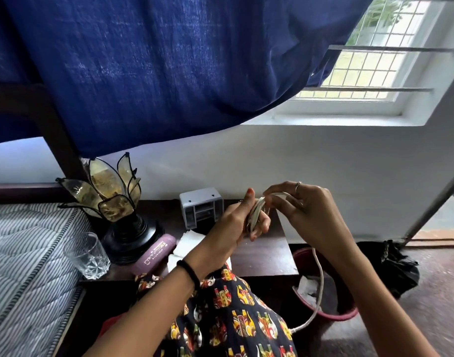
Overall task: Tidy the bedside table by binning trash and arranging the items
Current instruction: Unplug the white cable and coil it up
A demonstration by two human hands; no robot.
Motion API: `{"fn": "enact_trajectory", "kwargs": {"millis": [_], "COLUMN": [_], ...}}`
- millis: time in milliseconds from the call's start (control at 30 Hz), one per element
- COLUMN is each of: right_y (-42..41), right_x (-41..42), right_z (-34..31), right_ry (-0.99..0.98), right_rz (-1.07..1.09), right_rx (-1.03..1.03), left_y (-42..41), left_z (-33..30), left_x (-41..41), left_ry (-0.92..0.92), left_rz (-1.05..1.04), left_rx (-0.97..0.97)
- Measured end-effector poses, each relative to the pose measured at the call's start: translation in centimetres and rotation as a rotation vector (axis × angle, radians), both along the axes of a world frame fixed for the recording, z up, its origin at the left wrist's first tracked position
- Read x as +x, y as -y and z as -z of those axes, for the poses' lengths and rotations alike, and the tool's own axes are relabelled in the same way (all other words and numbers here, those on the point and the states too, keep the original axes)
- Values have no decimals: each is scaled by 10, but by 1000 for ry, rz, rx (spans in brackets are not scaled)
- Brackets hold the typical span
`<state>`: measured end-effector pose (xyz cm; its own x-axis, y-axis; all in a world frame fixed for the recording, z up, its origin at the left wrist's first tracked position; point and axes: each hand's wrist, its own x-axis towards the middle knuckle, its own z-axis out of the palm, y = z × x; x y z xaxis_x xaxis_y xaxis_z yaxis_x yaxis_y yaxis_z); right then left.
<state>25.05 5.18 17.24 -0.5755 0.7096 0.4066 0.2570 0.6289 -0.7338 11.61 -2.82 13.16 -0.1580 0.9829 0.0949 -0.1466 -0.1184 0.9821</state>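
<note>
Left hand (pixel 242 219) grips the coiled white cable (pixel 256 213); right hand (pixel 302 207) pinches its loop. White tissues (pixel 188 240) wait unbinned on the dark wooden bench (pixel 264 256).

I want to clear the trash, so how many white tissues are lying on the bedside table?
2 white tissues show on the bedside table: one beside the purple case, another nearer the front edge, partly under the left forearm. More may be hidden beneath the arm.

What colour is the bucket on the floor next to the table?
The bucket is red, with some paper scraps inside. The head view shows it, lower right.
</note>
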Motion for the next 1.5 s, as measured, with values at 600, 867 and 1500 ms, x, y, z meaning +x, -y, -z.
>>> {"fn": "enact_trajectory", "kwargs": {"millis": [600, 867, 1500], "right_y": [6, 34, 25], "right_x": [-1, 9, 31], "right_z": [54, 81, 6], "right_ry": [-443, -113, 208], "right_rz": [-74, -82, 28], "right_rx": [-555, -531, 128], "left_y": [-18, -32, -21], "left_z": [-14, -27, 1], "left_x": [13, 17, 22], "left_ry": [479, 543, -303], "left_rz": [26, -49, -114], "left_rx": [133, 169, -13]}}
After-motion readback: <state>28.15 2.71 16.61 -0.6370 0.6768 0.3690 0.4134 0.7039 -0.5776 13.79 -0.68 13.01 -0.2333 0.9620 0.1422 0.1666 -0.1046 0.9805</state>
